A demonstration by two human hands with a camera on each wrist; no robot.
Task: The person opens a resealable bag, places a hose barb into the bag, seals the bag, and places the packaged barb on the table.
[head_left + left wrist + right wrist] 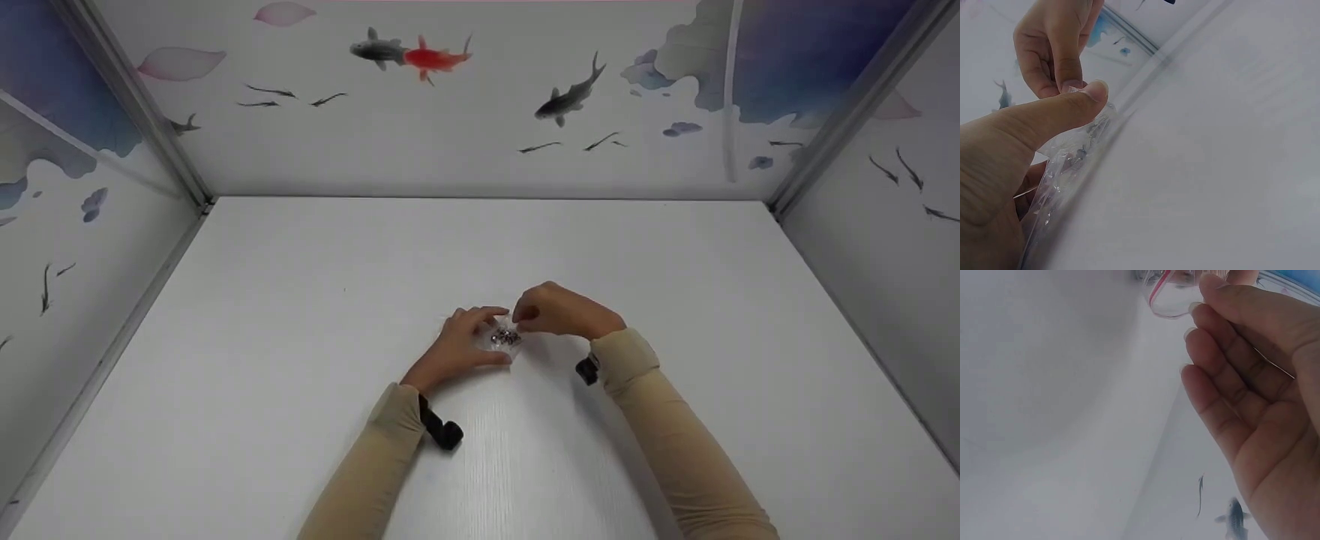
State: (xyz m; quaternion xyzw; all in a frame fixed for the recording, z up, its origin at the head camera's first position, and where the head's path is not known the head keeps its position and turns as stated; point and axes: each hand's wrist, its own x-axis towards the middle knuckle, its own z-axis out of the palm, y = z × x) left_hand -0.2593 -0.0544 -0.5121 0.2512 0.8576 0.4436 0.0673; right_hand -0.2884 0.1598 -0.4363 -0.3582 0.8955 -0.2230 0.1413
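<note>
A small clear zip-lock bag (1055,180) with small shiny metal pieces (505,337) inside lies between the two hands, low over the white table. My left hand (459,345) holds the bag from the left, thumb on the near side and fingers on the far side. At the bag's right end, my right hand (566,311) pinches its edge between thumb and index finger. The right wrist view shows a red line along the bag's zip strip (1159,288) close by the right fingertips. The exact shape of the metal pieces is too small to make out.
A white tabletop (300,247) spreads around the hands. Printed panels with fish and petals, such as the back wall (465,142), enclose it at the back and both sides. Black wrist cameras sit under the left sleeve (367,442) and the right sleeve (675,442).
</note>
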